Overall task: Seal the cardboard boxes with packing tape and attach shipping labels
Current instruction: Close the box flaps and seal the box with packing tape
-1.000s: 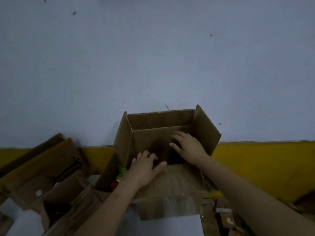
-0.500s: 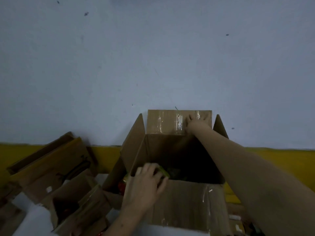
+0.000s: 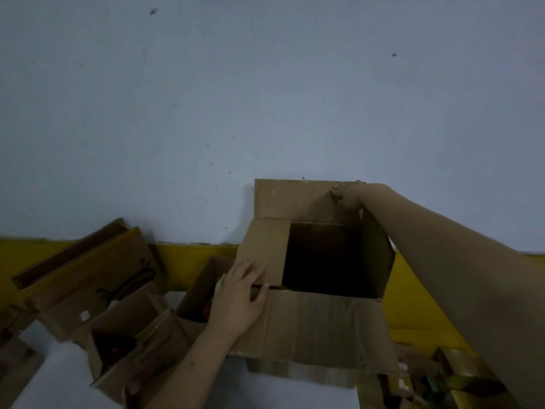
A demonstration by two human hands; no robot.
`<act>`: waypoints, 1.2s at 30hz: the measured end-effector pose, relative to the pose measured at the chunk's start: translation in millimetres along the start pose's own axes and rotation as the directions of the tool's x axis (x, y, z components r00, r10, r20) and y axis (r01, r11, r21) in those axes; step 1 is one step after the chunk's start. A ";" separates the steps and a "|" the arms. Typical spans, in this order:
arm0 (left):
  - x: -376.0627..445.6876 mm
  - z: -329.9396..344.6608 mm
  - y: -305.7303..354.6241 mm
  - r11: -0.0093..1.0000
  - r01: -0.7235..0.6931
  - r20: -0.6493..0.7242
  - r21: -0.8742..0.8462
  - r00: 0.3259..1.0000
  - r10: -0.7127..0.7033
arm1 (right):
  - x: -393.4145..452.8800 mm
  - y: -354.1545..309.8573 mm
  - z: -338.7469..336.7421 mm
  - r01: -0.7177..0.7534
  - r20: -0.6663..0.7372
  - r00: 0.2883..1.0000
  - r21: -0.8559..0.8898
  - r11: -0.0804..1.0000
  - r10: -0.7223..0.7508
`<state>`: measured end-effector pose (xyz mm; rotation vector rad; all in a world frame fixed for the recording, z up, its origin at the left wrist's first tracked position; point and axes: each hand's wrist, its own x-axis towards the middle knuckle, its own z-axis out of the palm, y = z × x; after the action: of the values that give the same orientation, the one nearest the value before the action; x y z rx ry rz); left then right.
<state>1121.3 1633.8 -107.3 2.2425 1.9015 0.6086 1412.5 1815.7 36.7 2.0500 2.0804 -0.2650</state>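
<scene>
The cardboard box (image 3: pixel 318 320) stands open before us against the wall (image 3: pixel 265 98), its near flap (image 3: pixel 321 326) hanging toward us. Our left hand (image 3: pixel 240 296) presses flat, fingers straight, on the left flap (image 3: pixel 265 249). Farther off, our right hand (image 3: pixel 346 194) pinches the upright far flap (image 3: pixel 289 199).

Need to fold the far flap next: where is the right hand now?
In the head view, the right hand grips the top right edge of the box's upright far flap, against the wall, above the open box; the left hand rests on the left flap.
</scene>
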 end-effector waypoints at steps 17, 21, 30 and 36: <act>-31.7 -66.2 13.9 0.971 -0.199 0.737 0.137 0.675 0.034 | 7.0 -17.7 98.9 0.036 -0.670 0.739 -0.071 0.997 -0.074; -30.6 -84.1 20.7 0.962 -0.248 0.727 0.115 0.681 0.089 | 8.8 -6.1 61.1 0.001 -0.601 0.794 -0.149 0.989 -0.092; 21.0 -137.7 35.4 0.958 -0.285 0.572 -0.026 0.782 0.248 | -29.4 15.5 59.0 0.330 -0.341 0.883 -0.034 0.943 -0.321; 71.3 -106.0 37.8 0.960 -0.226 0.228 0.168 0.956 0.185 | -72.6 24.4 105.5 0.313 -0.146 0.945 0.672 0.671 -0.294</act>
<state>1123.1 1679.5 17.8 2.5317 1.7015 0.2043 1440.1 1717.6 -44.5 1.9965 2.6062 -1.2577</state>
